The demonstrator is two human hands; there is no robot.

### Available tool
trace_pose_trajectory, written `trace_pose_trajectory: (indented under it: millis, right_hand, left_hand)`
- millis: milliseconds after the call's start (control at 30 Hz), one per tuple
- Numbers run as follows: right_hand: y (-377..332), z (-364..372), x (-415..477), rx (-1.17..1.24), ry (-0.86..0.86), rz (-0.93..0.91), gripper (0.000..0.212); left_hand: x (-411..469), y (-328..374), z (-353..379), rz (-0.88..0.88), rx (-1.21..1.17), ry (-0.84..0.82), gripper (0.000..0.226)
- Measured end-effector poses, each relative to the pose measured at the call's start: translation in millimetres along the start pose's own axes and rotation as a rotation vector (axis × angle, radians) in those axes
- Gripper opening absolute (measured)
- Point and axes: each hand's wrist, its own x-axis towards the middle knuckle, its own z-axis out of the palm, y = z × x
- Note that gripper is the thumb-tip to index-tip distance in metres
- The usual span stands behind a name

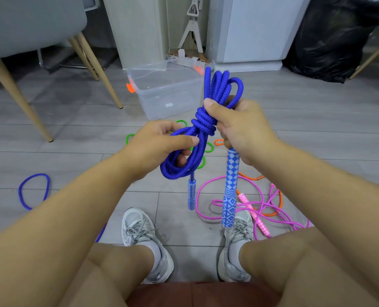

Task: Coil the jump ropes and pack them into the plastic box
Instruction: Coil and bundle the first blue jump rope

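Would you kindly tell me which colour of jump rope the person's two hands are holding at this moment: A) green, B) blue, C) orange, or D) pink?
B: the left hand and the right hand both hold the coiled blue jump rope, its patterned handles hanging below.

No text, brand or number can be read. The plastic box [153, 94] on the floor has a small white label [169, 105] on its near wall, but it is too small and blurred to make out. The long handle [230, 191] of the blue jump rope [206, 125] carries only printed diamonds, triangles and stripes. The pink handle [253, 214] lying on the floor carries a similar diamond pattern.
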Motion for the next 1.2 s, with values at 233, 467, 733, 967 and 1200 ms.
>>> trace_pose_trajectory:
  millis: [233, 467, 733, 967, 1200]
  right_hand:
    - [2, 11, -11, -0.029, -0.150, -0.005, 0.034]
    - [-1, 9, -10, -0.024, -0.337, 0.145, 0.042]
    - [0, -21, -15, -0.285, -0.521, 0.097, 0.014]
    - [-6, -39, -17, -0.370, -0.499, 0.056, 0.025]
    - [-7, -52, -12, 0.028, -0.531, 0.146, 0.031]
  left_hand:
    - [-2, 0, 0, -0.013, 0.103, -0.046, 0.034]
    - [-3, -3, -2, 0.100, 0.154, 0.062, 0.008]
    - [-4, 0, -6, 0.166, 0.053, 0.204, 0.006]
    - [-11, 4, -11, 0.181, 0.045, 0.154, 0.007]
    - [-9, 2, -15, 0.145, 0.003, 0.038, 0.010]
